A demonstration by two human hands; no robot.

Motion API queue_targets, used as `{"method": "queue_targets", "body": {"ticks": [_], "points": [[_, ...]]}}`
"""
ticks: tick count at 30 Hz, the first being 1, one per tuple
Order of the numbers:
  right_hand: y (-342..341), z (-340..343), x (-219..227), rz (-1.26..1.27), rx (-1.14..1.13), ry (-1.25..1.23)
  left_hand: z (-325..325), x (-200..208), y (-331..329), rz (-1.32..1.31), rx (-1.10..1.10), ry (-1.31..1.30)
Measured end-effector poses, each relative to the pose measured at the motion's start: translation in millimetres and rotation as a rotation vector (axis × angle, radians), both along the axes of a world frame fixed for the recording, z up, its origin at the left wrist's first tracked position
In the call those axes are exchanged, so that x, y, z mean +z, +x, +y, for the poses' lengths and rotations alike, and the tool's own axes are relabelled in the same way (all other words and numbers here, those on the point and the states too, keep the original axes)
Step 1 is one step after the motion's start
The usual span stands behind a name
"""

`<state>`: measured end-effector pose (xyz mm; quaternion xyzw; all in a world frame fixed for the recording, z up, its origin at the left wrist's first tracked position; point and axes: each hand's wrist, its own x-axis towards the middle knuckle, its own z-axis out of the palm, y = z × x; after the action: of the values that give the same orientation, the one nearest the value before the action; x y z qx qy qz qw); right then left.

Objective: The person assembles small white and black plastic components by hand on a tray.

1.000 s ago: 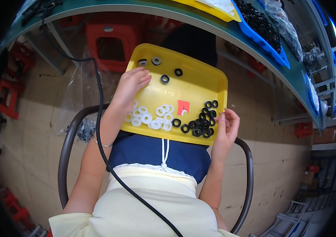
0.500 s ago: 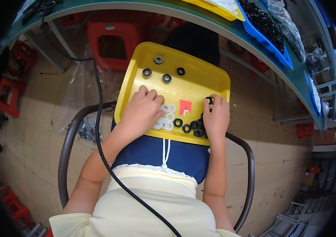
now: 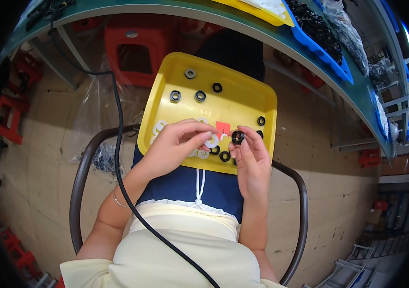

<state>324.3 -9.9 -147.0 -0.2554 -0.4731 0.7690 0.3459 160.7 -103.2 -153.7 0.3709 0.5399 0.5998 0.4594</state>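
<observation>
Across the yellow plastic tray point(image 3: 235, 103), white to one side, black to the other

From the tray's centre as clock hub, the green-topped workbench point(image 3: 362, 98) arches over twelve o'clock and down past two. A red plastic stool point(image 3: 158, 48) stands on the floor at eleven. The tray rests on the seated person's dark blue shorts point(image 3: 180, 187), a perch that probably keeps both hands free and the parts close.

The left hand point(image 3: 175, 146), entering from seven o'clock, has thumb and forefinger nearly closed on a flat white ring point(image 3: 213, 143). The right hand point(image 3: 255, 161), entering from five, pinches a thick black ring point(image 3: 233, 138) between thumb and fingertips, its palm partly open. Both are held up near the middle, just apart; the edge grip likely leaves their faces uncovered.

A red paper slip point(image 3: 222, 126) lies at four o'clock, between the hands. Loose white rings point(image 3: 162, 124) spread from six to nine, loose black rings point(image 3: 221, 156) from three to five, each colour seemingly kept on its picking hand's side. Four spaced-out ring pieces point(image 3: 200, 100) sit from ten to one, perhaps set there to stay separate.
</observation>
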Motion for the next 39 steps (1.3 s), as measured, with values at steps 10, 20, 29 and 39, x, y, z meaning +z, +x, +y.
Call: {"method": "queue_targets", "body": {"ticks": [10, 20, 29, 39], "points": [[13.9, -18.3, 7.5, 0.026, 0.052, 0.098, -14.1, 14.3, 16.9, -0.377, -0.046, 0.084], [3.2, -30.4, 1.9, -0.181, -0.223, 1.069, -12.1, 2.0, 32.9, -0.463, -0.010, 0.119], [7.7, -26.4, -0.1, -0.211, -0.318, 1.157, -16.6, 12.9, 34.2, -0.577, -0.125, 0.081], [6.7, -26.8, 4.7, -0.245, -0.300, 1.323, -17.3, 3.7, 36.1, -0.518, -0.074, 0.159]]}}
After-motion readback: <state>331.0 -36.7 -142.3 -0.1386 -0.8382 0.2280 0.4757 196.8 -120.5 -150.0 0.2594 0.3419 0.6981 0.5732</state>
